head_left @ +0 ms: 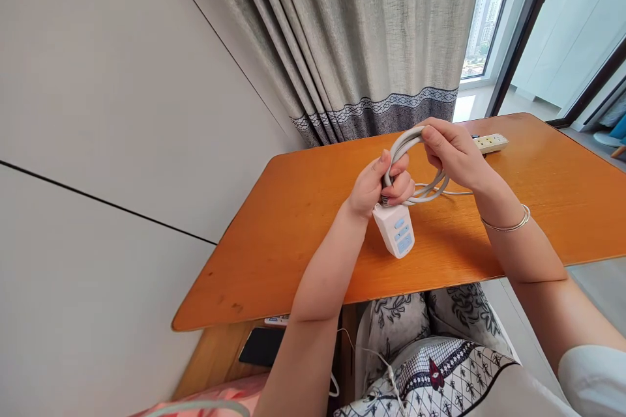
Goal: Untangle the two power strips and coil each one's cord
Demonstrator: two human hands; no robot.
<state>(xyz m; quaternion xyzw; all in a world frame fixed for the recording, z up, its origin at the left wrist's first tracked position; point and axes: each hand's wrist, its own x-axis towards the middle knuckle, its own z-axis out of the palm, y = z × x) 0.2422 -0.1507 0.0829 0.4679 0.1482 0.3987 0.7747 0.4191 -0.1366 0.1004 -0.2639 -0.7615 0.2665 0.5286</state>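
Note:
My left hand [375, 184] is closed around the upper end of a small white power strip [397, 229] with blue sockets, and pinches the grey cable coil [424, 190] where it meets the strip. The strip hangs down just above the orange wooden table [274, 234]. My right hand [452, 151] is closed on the top of the same coil, holding the loops together a little above the table. A silver bangle sits on my right wrist.
A second white power strip [491, 142] lies on the table behind my right hand. A grey patterned curtain [362, 45] hangs beyond the table, with a window to its right. A dark phone [261, 345] rests on a shelf below the table's front edge.

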